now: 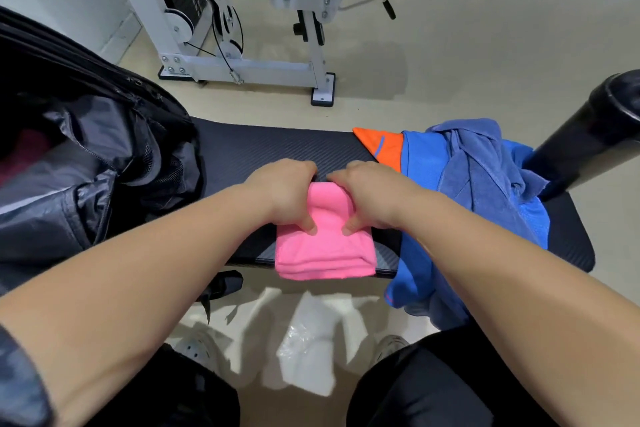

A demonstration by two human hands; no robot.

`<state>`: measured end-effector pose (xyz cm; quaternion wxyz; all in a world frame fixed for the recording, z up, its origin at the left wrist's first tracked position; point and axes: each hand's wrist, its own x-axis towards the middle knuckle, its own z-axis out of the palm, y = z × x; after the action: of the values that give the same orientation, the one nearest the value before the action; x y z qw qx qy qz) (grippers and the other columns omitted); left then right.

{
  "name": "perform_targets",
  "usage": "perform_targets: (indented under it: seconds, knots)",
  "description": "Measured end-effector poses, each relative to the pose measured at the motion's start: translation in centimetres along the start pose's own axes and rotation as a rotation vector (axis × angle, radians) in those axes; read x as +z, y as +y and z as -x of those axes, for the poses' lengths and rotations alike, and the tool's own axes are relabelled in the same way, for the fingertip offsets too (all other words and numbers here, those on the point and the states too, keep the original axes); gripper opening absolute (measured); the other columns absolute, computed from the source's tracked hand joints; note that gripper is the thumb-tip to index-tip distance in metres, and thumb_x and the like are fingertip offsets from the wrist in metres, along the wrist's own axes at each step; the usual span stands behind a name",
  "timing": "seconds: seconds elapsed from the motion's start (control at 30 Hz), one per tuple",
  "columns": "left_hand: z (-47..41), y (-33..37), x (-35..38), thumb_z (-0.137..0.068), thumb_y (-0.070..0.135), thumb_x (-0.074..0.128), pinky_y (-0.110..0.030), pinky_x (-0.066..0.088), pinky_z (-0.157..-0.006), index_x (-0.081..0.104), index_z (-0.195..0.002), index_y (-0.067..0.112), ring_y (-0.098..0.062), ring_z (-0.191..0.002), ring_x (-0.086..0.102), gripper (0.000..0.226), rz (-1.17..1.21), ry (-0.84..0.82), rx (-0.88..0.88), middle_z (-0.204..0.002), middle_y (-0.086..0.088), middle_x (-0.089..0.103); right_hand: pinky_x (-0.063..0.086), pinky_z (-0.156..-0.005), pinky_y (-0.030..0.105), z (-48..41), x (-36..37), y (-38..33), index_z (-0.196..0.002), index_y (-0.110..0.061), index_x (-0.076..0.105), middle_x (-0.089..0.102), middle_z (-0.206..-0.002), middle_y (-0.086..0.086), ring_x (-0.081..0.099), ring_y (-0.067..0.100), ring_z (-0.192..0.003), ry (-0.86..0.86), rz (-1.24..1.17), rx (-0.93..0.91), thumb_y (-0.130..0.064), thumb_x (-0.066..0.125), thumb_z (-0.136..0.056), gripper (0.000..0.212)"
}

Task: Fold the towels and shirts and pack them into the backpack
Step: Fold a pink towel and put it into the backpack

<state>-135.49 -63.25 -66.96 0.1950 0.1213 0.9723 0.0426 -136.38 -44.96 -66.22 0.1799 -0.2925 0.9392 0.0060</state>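
A white weight machine (242,62) stands on the floor in the upper centre of the frame. In front of it, a black padded bench (263,149) runs across the middle. An open black backpack (86,156) fills the left side and rests against the bench's left end. Something dark red shows inside it, too blurred to identify. On the right end of the bench lies a loose heap: a blue shirt (422,191) with an orange panel, with a blue towel (478,163) crumpled on top. A black roller pad (606,128) juts in at the right edge. A white plastic bag (308,340) lies on the floor in the lower centre.

The pink towel (325,253) sits at the centre of the frame, at the near edge of the bench. It is folded into a thick rectangular stack of several layers and lies just beside the blue shirt. The left hand (277,191) and right hand (374,194) hold its far portion side by side. Grip: on each hand the fingers curl over the far edge and the thumb presses down on the top layer.
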Motion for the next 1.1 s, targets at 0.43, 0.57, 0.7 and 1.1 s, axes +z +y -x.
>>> perform_targets:
  seconds: [0.43, 0.57, 0.7, 1.1]
  knots:
    - [2.7, -1.1, 1.9, -0.077, 0.055, 0.062, -0.048, 0.048, -0.095, 0.059, -0.122, 0.017, -0.032, -0.118, 0.059, 0.060, -0.013, 0.518, 0.154, -0.136, -0.007, 0.058, 0.031, -0.118, 0.048, 2.7, 3.2, -0.9, -0.141, -0.019, 0.052, 0.043, -0.154, 0.009, 0.034, 0.031, -0.146, 0.503, -0.195, 0.047, -0.057, 0.070, -0.079, 0.075]
    - [6.4, -1.1, 5.0, -0.085, 0.072, 0.043, -0.057, 0.025, -0.120, 0.025, -0.157, 0.017, -0.029, -0.152, 0.023, 0.093, -0.086, 0.370, 0.150, -0.167, -0.007, 0.021, 0.017, -0.124, 0.049, 5.2, 5.2, -2.1, -0.156, -0.016, 0.033, 0.024, -0.166, 0.007, 0.014, 0.027, -0.155, 0.422, -0.125, 0.030, -0.062, 0.058, -0.086, 0.087]
    - [7.0, -1.8, 6.5, -0.084, 0.079, 0.023, -0.061, 0.011, -0.122, -0.006, -0.161, 0.020, -0.022, -0.156, -0.009, 0.102, -0.110, 0.224, 0.133, -0.168, 0.000, -0.016, -0.001, -0.125, 0.051, 5.6, 6.6, -1.9, -0.161, -0.019, -0.004, -0.017, -0.168, 0.001, -0.016, 0.024, -0.154, 0.233, -0.090, 0.068, -0.074, 0.044, -0.088, 0.103]
    - [0.2, 1.0, 2.4, -0.104, 0.048, 0.026, -0.054, 0.008, -0.125, 0.012, -0.161, 0.015, -0.022, -0.156, 0.008, 0.068, 0.143, 0.329, 0.084, -0.169, -0.002, 0.008, -0.007, -0.123, 0.056, 5.3, 7.7, -4.3, -0.161, -0.017, -0.007, -0.019, -0.168, 0.000, -0.026, 0.027, -0.151, 0.228, -0.119, 0.183, -0.062, 0.028, -0.094, 0.087]
